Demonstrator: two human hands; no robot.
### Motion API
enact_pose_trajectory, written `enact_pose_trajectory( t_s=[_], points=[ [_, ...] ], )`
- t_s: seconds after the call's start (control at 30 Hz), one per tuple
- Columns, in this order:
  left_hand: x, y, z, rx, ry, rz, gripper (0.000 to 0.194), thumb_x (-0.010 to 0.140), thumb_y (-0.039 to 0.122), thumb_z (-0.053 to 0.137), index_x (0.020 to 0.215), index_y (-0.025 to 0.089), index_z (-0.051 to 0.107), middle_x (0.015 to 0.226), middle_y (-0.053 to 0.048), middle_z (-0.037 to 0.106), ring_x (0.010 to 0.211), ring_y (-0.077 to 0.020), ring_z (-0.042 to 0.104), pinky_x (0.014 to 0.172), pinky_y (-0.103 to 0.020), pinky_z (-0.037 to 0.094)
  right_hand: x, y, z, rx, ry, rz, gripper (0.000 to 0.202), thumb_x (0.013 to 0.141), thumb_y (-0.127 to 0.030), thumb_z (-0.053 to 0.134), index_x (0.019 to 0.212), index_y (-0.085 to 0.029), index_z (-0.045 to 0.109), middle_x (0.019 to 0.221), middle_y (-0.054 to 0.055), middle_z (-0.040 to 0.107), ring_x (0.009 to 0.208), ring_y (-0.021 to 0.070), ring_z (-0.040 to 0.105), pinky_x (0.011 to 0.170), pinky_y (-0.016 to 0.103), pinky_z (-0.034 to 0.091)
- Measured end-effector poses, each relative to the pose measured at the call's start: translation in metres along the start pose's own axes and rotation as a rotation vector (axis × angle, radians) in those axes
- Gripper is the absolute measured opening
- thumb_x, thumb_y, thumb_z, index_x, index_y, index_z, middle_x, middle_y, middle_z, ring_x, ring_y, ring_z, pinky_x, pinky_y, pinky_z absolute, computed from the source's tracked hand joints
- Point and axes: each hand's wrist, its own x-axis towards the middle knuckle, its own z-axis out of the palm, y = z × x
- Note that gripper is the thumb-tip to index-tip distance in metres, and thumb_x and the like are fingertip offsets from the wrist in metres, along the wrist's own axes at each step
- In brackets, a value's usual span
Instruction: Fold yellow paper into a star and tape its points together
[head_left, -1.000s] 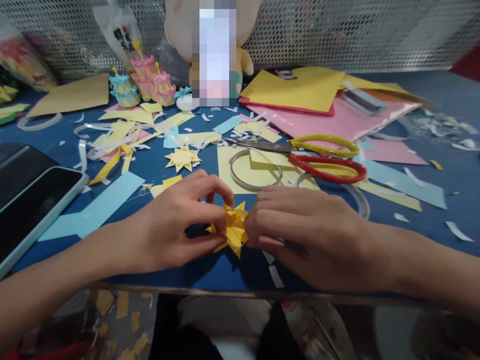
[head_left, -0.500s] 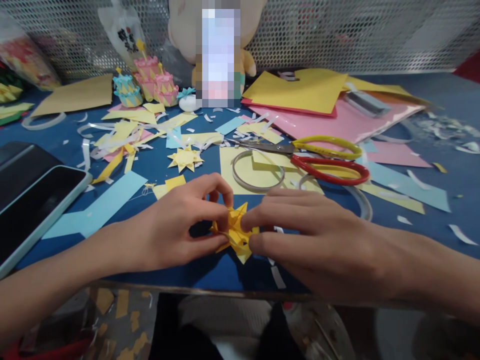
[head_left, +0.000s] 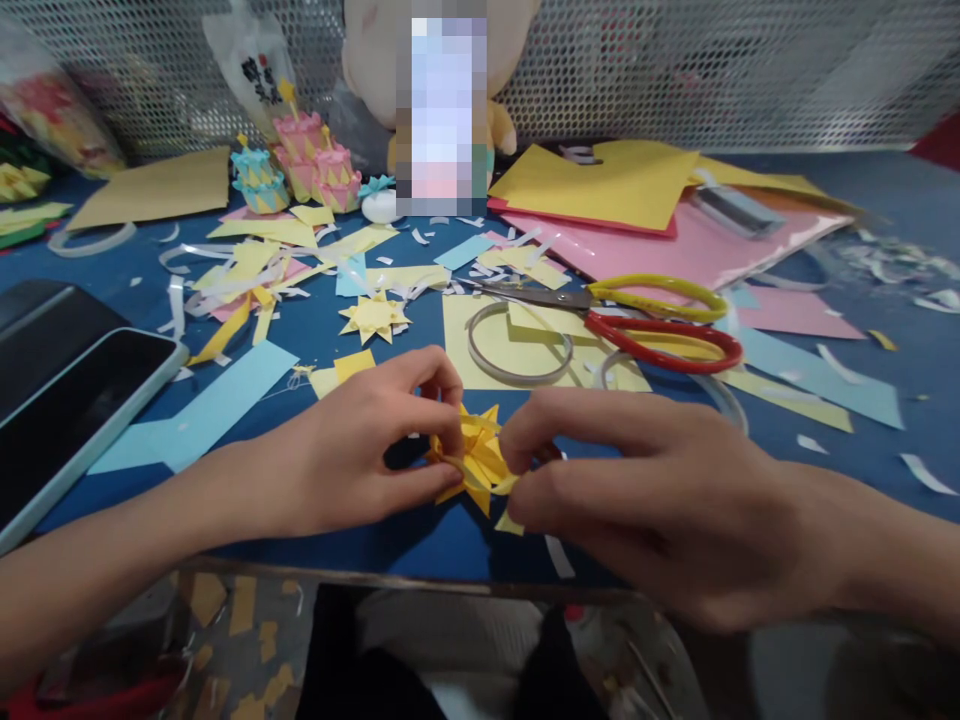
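A deep-yellow folded paper star (head_left: 480,455) with several points is held low over the front of the blue table. My left hand (head_left: 360,440) pinches its left side between thumb and fingers. From the right, my right hand (head_left: 637,490) has thumb and forefinger closed on a pale yellow paper strip (head_left: 505,486) that crosses the star's lower right. A pale end of paper shows under that thumb. Both hands' far fingertips are partly hidden. Behind them lies a flat pale yellow paper star (head_left: 375,317).
Red-and-yellow-handled scissors (head_left: 630,310) and a roll of clear tape (head_left: 520,343) lie beyond my hands. A phone (head_left: 82,430) is at left. Paper scraps and strips (head_left: 232,400) are scattered around. Paper cakes (head_left: 319,165) and coloured sheets (head_left: 600,185) sit at the back.
My right fingers have drawn back slightly from the star's middle and bent more, with the pale strip now showing between them. My left hand keeps its pinch on the star.
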Motion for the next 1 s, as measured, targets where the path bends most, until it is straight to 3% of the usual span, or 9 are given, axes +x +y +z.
enact_pose_trajectory(
  t_s=[0.23,0.77,1.0],
  points=[
    [-0.001,-0.002,0.001,0.032,0.028,0.003,0.011,0.08,0.016,0.058,0.072,0.016,0.064,0.084,-0.002,0.046,0.077,-0.0109,0.047,0.067,-0.021,0.04,-0.001,0.006,-0.002,0.283,0.109,0.163,0.013,0.081,-0.008,0.049,0.073,-0.017,0.052,0.068,0.0,0.055,0.061,0.0097,0.049,0.056,0.022,0.042],
    [-0.001,-0.002,0.0,0.033,0.005,-0.005,0.011,0.078,0.01,0.056,0.073,0.017,0.063,0.083,-0.001,0.051,0.076,-0.0109,0.05,0.066,-0.021,0.04,0.006,0.007,-0.014,0.135,0.003,0.343,0.009,0.08,-0.015,0.053,0.072,-0.016,0.057,0.067,-0.001,0.063,0.06,0.0097,0.055,0.057,0.023,0.041],
    [-0.002,0.002,-0.001,0.02,-0.023,-0.053,0.006,0.077,0.013,0.057,0.079,0.018,0.061,0.088,-0.002,0.049,0.079,-0.0121,0.051,0.069,-0.022,0.042,0.007,0.006,-0.014,0.095,0.0,0.331,0.008,0.08,-0.015,0.053,0.073,-0.017,0.056,0.065,-0.001,0.061,0.057,0.0103,0.053,0.053,0.023,0.038]
  ],
)
